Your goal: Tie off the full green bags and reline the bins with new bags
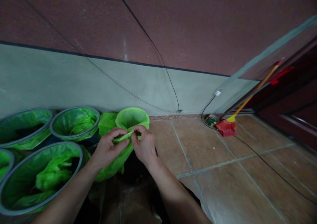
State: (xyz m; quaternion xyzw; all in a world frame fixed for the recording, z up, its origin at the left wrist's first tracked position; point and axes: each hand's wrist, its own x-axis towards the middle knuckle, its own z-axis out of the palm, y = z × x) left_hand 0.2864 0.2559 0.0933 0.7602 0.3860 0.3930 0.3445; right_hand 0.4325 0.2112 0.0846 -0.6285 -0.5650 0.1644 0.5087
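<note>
My left hand and my right hand both pinch the near rim of a bright green plastic bag, whose mouth gapes open just beyond my fingers. The bag hangs down over a dark bin that is mostly hidden beneath my hands. Both hands' fingers are closed on the thin plastic, thumbs toward each other.
Several grey-rimmed bins lined with green bags stand at the left, among them bin, bin and bin. A red broom with an orange handle leans by the wall at right. Black cables cross the tiled floor.
</note>
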